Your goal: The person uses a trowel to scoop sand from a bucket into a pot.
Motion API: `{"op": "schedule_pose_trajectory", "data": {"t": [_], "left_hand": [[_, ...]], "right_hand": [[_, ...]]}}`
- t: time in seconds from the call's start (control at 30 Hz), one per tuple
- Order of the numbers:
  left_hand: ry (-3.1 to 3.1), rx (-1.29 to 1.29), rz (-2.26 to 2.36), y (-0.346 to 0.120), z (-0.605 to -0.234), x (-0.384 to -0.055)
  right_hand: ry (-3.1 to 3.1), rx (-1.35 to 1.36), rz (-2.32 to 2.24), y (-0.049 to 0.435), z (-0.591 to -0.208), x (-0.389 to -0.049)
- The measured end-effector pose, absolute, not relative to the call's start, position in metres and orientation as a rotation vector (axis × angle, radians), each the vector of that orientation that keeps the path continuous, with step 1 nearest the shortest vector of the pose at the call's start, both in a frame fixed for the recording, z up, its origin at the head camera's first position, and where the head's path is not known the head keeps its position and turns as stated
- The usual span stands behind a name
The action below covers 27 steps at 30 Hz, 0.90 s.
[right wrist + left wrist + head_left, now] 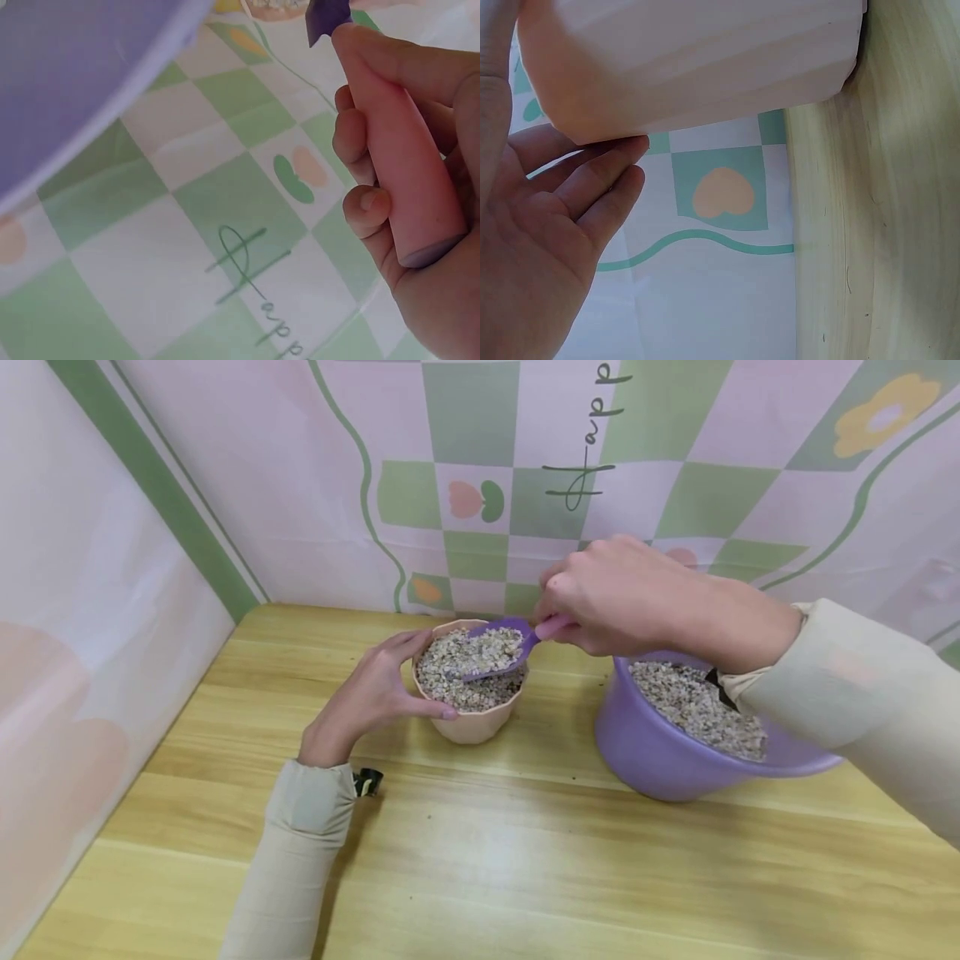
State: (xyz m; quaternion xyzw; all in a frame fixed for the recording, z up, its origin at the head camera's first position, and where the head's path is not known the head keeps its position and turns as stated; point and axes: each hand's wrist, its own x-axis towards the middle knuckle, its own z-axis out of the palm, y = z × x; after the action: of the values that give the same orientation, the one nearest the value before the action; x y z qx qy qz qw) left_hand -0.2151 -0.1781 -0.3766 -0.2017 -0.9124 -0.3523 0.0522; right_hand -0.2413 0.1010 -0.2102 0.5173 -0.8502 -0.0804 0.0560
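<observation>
My right hand grips the pink handle of a small garden trowel with a purple blade. Pale, gritty granules lie on the blade, which is over the mouth of a cream flower pot. Similar granules fill the pot nearly to its rim. My left hand holds the pot from its left side, thumb at the near rim and fingers round the far side. Close up in the left wrist view, the fingers touch the faceted wall of the pot.
A purple basin of the same granules stands to the right, partly under my right forearm. Behind the wooden table hangs a checked green and white cloth. A pale sheet borders the left edge. A few specks dot the tabletop.
</observation>
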Motion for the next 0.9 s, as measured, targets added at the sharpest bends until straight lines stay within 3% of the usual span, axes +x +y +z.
{"op": "schedule_pose_trajectory", "data": {"t": [0.63,0.9], "left_hand": [[-2.760,-0.618,-1.079,-0.178,-0.378,-0.216],[-2.749,-0.628,-1.070,-0.177,-0.377,-0.215]], "right_hand": [[-2.588,1.535,-0.257,0.115,-0.193,-0.242],[-2.500,1.560,-0.046,0.112,-0.218,-0.246]]}}
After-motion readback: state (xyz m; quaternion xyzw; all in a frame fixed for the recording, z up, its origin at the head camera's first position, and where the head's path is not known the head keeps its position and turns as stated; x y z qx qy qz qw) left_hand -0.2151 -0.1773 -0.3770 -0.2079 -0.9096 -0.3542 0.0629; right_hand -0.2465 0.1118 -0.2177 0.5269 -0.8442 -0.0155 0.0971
